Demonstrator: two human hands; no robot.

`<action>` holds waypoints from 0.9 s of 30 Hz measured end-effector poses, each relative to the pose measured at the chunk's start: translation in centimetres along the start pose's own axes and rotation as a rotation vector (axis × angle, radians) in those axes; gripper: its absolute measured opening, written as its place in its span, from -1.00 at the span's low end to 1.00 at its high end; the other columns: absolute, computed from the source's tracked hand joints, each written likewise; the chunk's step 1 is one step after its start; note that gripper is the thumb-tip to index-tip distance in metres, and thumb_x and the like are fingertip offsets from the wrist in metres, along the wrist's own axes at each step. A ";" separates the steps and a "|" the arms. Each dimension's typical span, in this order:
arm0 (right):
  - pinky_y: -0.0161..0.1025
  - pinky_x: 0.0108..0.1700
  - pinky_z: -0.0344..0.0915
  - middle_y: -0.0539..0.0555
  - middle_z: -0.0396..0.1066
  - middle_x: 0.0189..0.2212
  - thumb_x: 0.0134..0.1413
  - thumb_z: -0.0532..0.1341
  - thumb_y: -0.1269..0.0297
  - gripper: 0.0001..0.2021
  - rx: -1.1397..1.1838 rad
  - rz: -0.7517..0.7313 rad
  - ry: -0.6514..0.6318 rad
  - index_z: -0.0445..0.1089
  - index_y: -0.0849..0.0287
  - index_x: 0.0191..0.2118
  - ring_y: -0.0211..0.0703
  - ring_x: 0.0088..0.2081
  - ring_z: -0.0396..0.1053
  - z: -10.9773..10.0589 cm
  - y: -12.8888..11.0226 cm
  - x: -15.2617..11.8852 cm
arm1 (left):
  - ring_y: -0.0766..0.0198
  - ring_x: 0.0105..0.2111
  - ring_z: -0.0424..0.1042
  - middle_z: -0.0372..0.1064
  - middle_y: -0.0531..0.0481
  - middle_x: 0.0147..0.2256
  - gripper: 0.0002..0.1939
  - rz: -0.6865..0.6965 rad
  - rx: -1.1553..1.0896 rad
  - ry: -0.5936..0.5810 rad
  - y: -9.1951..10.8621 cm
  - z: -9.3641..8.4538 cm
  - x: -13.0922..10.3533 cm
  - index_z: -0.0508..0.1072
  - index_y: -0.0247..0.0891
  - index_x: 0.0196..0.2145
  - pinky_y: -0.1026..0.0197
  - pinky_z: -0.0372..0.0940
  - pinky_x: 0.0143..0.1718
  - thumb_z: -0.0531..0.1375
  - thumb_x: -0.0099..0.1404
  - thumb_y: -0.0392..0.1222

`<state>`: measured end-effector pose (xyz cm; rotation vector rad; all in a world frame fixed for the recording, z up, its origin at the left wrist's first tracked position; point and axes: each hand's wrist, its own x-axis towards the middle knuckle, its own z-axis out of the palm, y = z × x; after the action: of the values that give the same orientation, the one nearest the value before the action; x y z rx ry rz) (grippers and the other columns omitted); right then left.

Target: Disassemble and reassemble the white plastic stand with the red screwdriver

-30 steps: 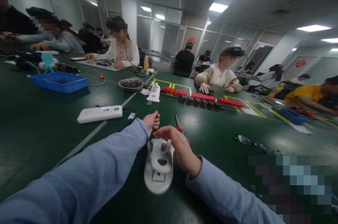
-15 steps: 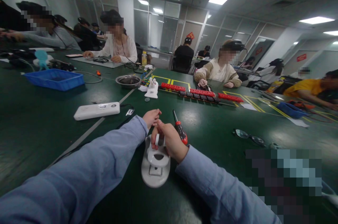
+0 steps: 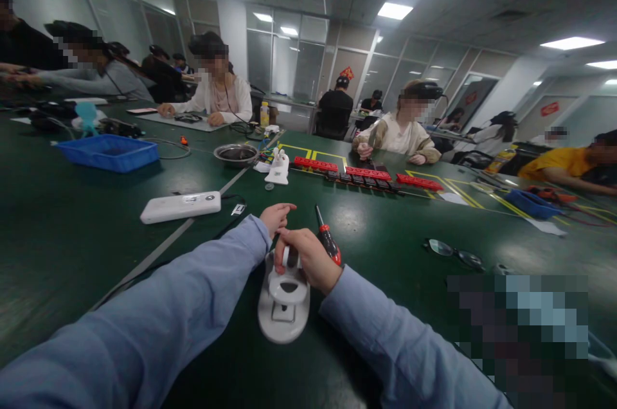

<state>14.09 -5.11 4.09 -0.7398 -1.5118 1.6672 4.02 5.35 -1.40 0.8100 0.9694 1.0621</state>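
Lying on the green worktop (image 3: 385,235), the white stand (image 3: 288,299) points its rounded end back between the blue sleeves (image 3: 385,325), long axis running nearly straight away. Its upright prong (image 3: 286,258) sits inside the right grip (image 3: 311,254), curled around it. Just beyond, the left grip (image 3: 276,217) extends a finger; whether it pinches anything, I cannot tell.

- My head camera looks forward and down, with my left hand (image 3: 274,218) and right hand (image 3: 313,259) at mid-view.
- It faces across the green table (image 3: 395,235).
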 end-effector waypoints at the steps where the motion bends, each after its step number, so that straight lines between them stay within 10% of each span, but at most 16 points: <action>1: -0.36 -0.61 0.06 0.01 0.22 -0.79 -0.05 0.02 0.07 -0.58 0.003 -0.005 0.006 0.31 0.23 -0.72 -0.30 -0.70 0.16 0.0 0.0 -0.1 | 0.58 -0.81 -0.05 0.02 0.24 -0.73 -0.89 0.007 0.006 0.003 0.1 0.2 -0.3 0.35 -0.38 -0.33 0.48 -0.13 -0.81 0.07 0.23 -0.30; 9: -0.37 -0.61 0.07 0.02 0.23 -0.79 -0.04 0.01 0.10 -0.59 0.024 -0.013 0.043 0.30 0.25 -0.71 -0.31 -0.70 0.16 0.3 -0.2 -0.3 | 0.57 -0.87 -0.18 -0.16 0.27 -0.87 -0.79 0.054 -0.052 0.098 0.3 0.8 -0.9 0.31 -0.35 -0.59 0.44 -0.28 -0.83 0.16 0.13 -0.20; 15: -0.37 -0.61 0.07 0.03 0.25 -0.76 -0.05 0.03 0.01 -0.56 0.011 -0.024 0.041 0.31 0.27 -0.67 -0.31 -0.68 0.17 0.2 0.2 -0.3 | 0.55 -0.85 -0.16 -0.17 0.31 -0.80 -0.83 0.004 -0.177 0.041 0.7 0.5 -1.0 0.36 -0.34 -0.27 0.46 -0.30 -0.79 0.13 0.17 -0.23; 22: -0.35 -0.49 0.16 0.03 0.29 -0.62 -0.04 0.06 0.01 -0.63 -0.197 -0.256 0.359 0.32 0.25 -0.57 -0.28 -0.55 0.25 -2.7 -1.6 -0.2 | 0.52 -0.82 -0.12 -0.20 0.26 -0.76 -0.75 -0.056 -0.358 -0.130 5.8 0.8 -3.1 0.30 -0.36 -0.32 0.48 -0.18 -0.81 -0.15 0.31 -0.34; 27: -0.35 -0.48 0.14 0.01 0.30 -0.59 0.01 0.05 0.14 -0.72 -0.426 -0.283 0.317 0.33 0.23 -0.51 -0.30 -0.54 0.22 -3.4 -3.7 -1.0 | 0.52 -0.77 0.00 -0.10 0.20 -0.71 -0.72 -0.034 -0.389 -0.222 8.7 2.2 -6.0 0.29 -0.36 -0.39 0.48 -0.08 -0.79 -0.16 0.32 -0.29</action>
<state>17.97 -3.97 7.19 -0.9133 -1.6646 0.9775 2.12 1.99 8.69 0.5724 0.5628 1.0634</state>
